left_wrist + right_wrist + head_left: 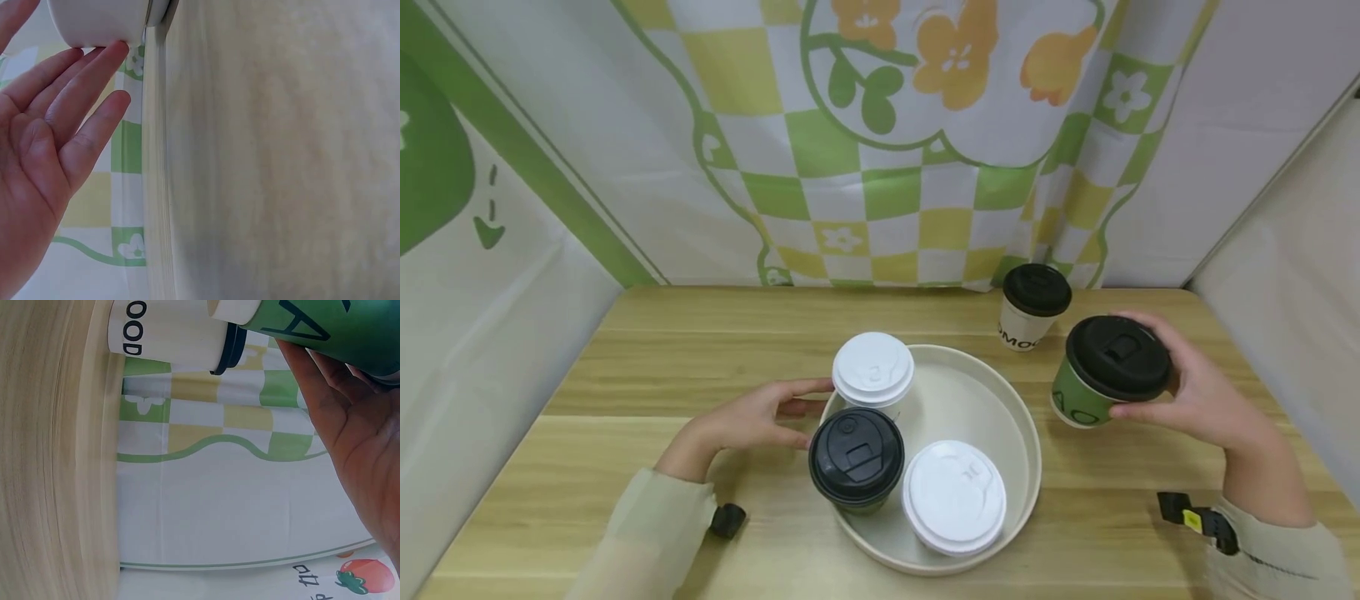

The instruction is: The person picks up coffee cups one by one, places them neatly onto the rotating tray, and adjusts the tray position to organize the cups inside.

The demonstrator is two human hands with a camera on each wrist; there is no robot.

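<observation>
My right hand [1206,400] grips a green paper cup [1078,400] with a black lid, fingers and thumb around its sides. In the right wrist view, the base of this cup is raised off the table. My left hand [752,425] is at the left of a round cream tray [992,400], its fairly straight fingertips touching a white cup [100,22]. On the tray stand a white-lidded cup [874,367] at the back, a black-lidded green cup [856,458] at the left, and another white-lidded cup [955,497] at the front.
A small white cup [1028,321] with a black lid and dark lettering stands on the wooden table [700,333], behind the tray and left of the raised cup. A checked flowered curtain [887,200] hangs along the table's back edge, with pale fabric walls [512,333] at the sides.
</observation>
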